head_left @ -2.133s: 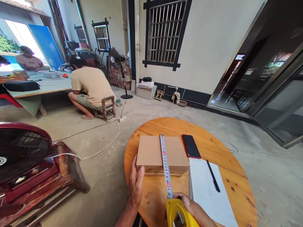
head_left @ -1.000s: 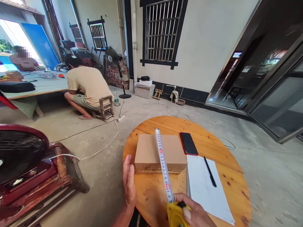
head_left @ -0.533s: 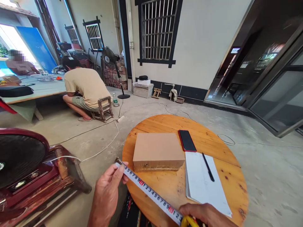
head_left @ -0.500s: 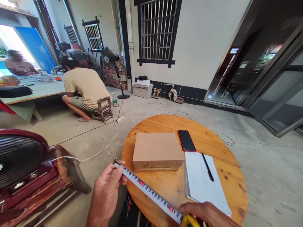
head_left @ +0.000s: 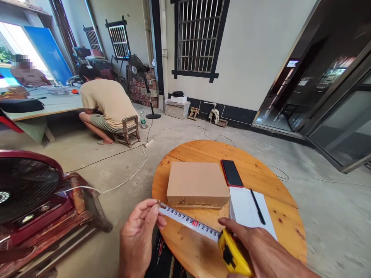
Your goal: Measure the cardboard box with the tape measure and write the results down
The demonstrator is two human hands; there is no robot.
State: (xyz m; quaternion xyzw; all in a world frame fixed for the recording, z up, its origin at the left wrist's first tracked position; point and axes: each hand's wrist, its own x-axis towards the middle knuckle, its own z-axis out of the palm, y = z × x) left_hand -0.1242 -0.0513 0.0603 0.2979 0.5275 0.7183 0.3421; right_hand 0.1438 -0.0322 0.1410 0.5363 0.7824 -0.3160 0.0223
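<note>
My left hand [head_left: 140, 227] pinches the hooked end of a tape measure's blade, just off the near left corner of a brown cardboard box [head_left: 198, 181]. Wrapped round the yellow case of the tape measure [head_left: 233, 253] is my right hand [head_left: 257, 245]. The white blade stretches between both hands, numbers facing up, in front of the box. The box lies flat on a round wooden table [head_left: 199, 247]. Beside it are a phone [head_left: 232, 173] in a red case and white sheets of paper [head_left: 246, 208] with a black pen [head_left: 257, 206] on top.
A dark red electric fan [head_left: 31, 189] rests on a wooden frame at the left. Farther back, a person [head_left: 106, 100] sits on a small wooden chair by a low table [head_left: 55, 112], with another person behind it. Cables [head_left: 124, 185] run over the concrete floor.
The stretch of blade between my hands has become shorter. My right hand has come up and inward with the case, which now shows more fully. My left hand has shifted slightly right.
</note>
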